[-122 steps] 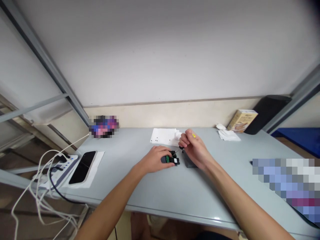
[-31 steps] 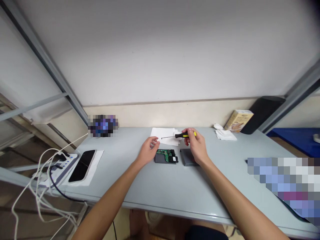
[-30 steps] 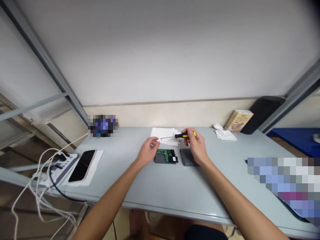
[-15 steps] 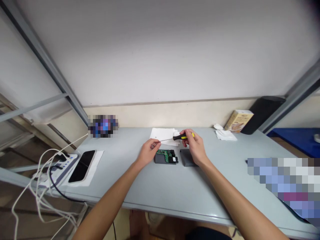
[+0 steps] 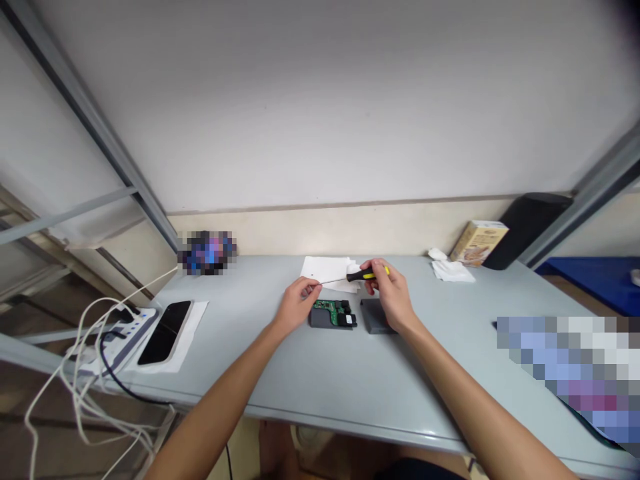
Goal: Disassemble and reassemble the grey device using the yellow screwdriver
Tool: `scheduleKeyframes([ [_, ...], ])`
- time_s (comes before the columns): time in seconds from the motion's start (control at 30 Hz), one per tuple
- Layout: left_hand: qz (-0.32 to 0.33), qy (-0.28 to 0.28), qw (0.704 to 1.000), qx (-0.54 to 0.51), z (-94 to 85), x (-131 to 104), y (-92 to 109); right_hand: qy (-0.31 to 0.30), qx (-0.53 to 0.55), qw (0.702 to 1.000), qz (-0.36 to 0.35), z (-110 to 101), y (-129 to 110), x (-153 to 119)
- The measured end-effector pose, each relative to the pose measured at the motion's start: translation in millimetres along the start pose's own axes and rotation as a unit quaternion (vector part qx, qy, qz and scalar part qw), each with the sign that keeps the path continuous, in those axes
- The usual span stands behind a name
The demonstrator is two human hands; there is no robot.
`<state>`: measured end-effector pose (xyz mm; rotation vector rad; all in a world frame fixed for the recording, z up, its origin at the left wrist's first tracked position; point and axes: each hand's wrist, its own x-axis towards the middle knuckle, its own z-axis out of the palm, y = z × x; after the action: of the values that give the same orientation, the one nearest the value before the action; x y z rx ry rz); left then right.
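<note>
Since one second ago, your left hand (image 5: 300,301) has closed its fingertips at the tip of the screwdriver (image 5: 361,274); before, they were just beside it. Your right hand (image 5: 393,293) is clamped on the black and yellow handle. The two hands are apart from each other, with the shaft between them; whether the left fingers also hold a screw, I cannot tell.

The green circuit board (image 5: 336,312), in its dark gray housing, lies on the desk (image 5: 295,380) just near of the shaft. Between it and the near edge you have wide room, bounded by your two forearms.

To the right of the board, the dark gray case (image 5: 375,315) sits partly under your right hand and narrows that side. On the far side is white paper (image 5: 325,267) with a small dark piece on it, then the wall. Well to the left lie a phone (image 5: 166,332) and a power strip (image 5: 131,333); far right stands a carton (image 5: 477,243) near crumpled tissue (image 5: 453,271).
</note>
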<state>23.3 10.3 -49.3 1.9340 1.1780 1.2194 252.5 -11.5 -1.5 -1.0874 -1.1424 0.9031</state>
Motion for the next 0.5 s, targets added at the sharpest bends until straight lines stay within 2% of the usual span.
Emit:
scheduleKeyframes([
  [0.5,0.003,0.017,1.000,-0.006,0.5,0.8,0.6,0.002,0.007,1.000,0.010,1.0,0.8,-0.2],
])
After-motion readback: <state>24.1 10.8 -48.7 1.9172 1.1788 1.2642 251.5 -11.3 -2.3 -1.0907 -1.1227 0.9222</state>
